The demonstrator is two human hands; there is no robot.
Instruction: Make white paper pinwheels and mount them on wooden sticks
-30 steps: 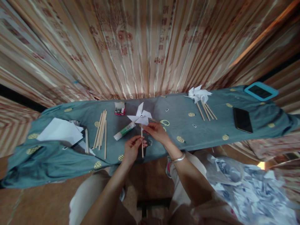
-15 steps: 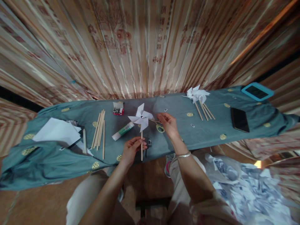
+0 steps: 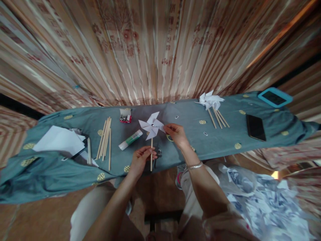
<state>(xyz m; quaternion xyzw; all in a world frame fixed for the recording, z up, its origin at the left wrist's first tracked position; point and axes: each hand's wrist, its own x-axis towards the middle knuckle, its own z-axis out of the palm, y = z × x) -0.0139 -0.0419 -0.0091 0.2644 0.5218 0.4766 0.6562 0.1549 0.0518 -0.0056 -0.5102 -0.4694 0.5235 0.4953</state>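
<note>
I hold a white paper pinwheel (image 3: 152, 126) on a thin wooden stick (image 3: 151, 157) upright over the near edge of the table. My left hand (image 3: 140, 161) is closed around the stick's lower part. My right hand (image 3: 176, 134) touches the right blade of the pinwheel with its fingertips, pinching its edge. Under my right hand lie scissors with yellow handles, mostly hidden.
The blue-grey cloth (image 3: 220, 140) covers the table. On it lie a glue stick (image 3: 130, 139), several bare wooden sticks (image 3: 105, 142), a small red box (image 3: 124, 117), white paper (image 3: 59, 142), finished pinwheels (image 3: 212, 104), a black phone (image 3: 255, 127) and a blue-cased device (image 3: 275, 97). Curtains hang behind.
My right hand left the stick under the pinwheel, moved right towards the scissors, then came back to the pinwheel's right blade. The left hand kept its hold on the stick.
</note>
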